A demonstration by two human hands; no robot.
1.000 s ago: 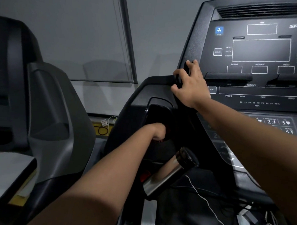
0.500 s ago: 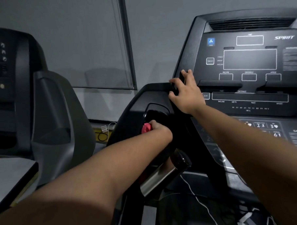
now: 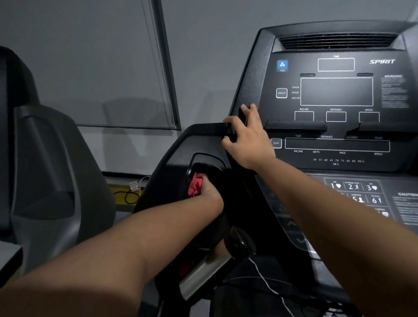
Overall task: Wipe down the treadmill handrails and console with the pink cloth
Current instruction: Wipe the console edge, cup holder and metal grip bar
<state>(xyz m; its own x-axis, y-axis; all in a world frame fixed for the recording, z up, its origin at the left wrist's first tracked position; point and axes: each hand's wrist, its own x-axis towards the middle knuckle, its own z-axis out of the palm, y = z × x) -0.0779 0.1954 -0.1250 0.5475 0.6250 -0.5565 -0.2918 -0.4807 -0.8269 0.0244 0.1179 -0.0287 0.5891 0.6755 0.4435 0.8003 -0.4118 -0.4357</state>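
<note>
Dim room | plain grey wall (image 3: 222, 50) behind | window blind (image 3: 91, 67) drawn, dark frame at its right edge | grey-and-black exercise machine (image 3: 48, 165) at left | black cable (image 3: 127, 198) and white plug (image 3: 134, 185) by yellow floor strip (image 3: 117, 189)

The room is dim and grey. Soft shadows fall on the wall (image 3: 135, 149). Small print on the console (image 3: 337, 92) is blurry (mostly near the right edge). The 2 bottom corners look stretched and soft.
</note>
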